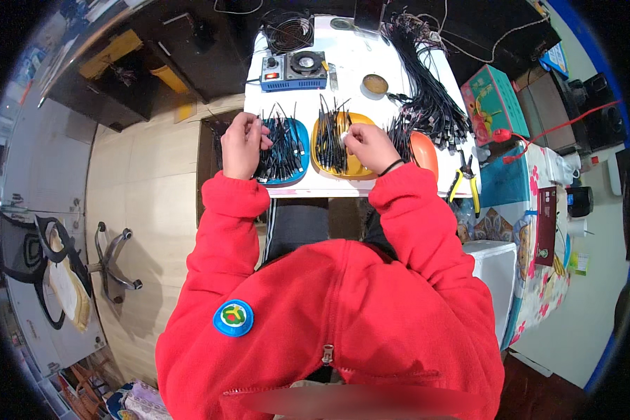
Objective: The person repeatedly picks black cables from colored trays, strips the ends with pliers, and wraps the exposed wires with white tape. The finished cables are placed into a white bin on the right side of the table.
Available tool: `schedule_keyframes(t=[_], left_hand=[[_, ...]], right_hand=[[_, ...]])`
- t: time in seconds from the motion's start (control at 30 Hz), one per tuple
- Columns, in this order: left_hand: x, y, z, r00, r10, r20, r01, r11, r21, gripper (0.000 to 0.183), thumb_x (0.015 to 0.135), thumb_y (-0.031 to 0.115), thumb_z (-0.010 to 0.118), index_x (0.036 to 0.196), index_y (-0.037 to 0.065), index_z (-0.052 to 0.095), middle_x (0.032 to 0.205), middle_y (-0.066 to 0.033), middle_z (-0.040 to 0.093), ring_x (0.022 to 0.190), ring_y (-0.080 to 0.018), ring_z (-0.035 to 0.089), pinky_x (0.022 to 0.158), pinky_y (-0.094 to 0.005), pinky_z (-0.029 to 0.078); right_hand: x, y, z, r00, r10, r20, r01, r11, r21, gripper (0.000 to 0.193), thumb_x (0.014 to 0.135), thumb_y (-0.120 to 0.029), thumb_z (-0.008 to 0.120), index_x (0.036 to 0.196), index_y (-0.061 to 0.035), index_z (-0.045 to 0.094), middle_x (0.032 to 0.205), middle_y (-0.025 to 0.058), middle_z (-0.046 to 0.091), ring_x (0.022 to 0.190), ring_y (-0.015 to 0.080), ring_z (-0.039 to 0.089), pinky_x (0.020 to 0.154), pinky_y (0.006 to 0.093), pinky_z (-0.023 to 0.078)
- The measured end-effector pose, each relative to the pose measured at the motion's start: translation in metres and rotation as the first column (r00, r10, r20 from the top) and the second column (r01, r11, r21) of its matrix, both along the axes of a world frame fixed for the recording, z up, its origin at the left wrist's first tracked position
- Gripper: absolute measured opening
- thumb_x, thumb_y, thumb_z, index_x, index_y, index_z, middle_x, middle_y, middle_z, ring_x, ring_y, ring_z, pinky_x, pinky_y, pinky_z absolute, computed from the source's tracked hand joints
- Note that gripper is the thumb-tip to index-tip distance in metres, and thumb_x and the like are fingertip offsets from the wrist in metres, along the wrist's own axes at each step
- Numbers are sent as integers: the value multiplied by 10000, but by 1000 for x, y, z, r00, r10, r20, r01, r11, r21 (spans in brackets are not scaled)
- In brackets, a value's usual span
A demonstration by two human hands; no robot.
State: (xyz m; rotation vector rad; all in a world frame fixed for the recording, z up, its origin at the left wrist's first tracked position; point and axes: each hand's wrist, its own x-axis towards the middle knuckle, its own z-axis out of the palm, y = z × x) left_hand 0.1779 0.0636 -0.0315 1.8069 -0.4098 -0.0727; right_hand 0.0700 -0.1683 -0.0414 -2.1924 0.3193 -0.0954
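Note:
Short black cables (280, 159) lie bunched in a blue tray (305, 134) at the table's near edge. My left hand (243, 145) is over that tray's left side, its fingers curled; what they hold, if anything, is hidden. Beside it, a yellow tray (358, 168) carries more short black cables (331, 147). My right hand (372, 148) reaches over its right side with thumb and finger pinched together, and the small thing between them is too small to name. An orange tray (425, 157) sits right of my right hand, partly under black cables.
A large bundle of long black cables (427, 80) spreads over the table's right side. Farther back are a blue boxed fan unit (294, 71), a round tin (375, 85) and a black fan (288, 33). Yellow-handled pliers (464, 183) lie at the right front corner.

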Motion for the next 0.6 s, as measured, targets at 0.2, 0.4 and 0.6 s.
schedule_keyframes(t=[0.2, 0.4, 0.6], left_hand=[[-40, -10, 25, 904, -312, -292, 129, 852, -508, 147, 966, 94, 447, 971, -29, 527, 715, -55, 567, 510, -41, 375, 474, -168, 313], [-96, -40, 47, 801, -502, -326, 160, 705, -691, 138, 977, 112, 441, 979, -12, 501, 949, -170, 641, 920, -231, 647, 822, -327, 539], [-122, -54, 58, 797, -531, -288, 164, 649, -743, 152, 984, 101, 412, 989, -25, 496, 1027, -212, 635, 934, -244, 643, 828, -325, 529]], right_hand=[[-45, 34, 42, 972, 77, 221, -115, 979, 168, 169, 831, -166, 578, 798, 0, 574, 621, 128, 529, 548, 209, 521, 539, 330, 420], [-82, 63, 72, 917, 151, 370, -137, 989, -62, 138, 826, -175, 593, 853, -40, 585, 767, 140, 600, 690, 329, 602, 584, 399, 459], [-100, 65, 74, 901, 89, 425, -86, 996, -26, 72, 816, -63, 615, 804, -13, 564, 675, 95, 552, 548, 203, 544, 508, 303, 412]])
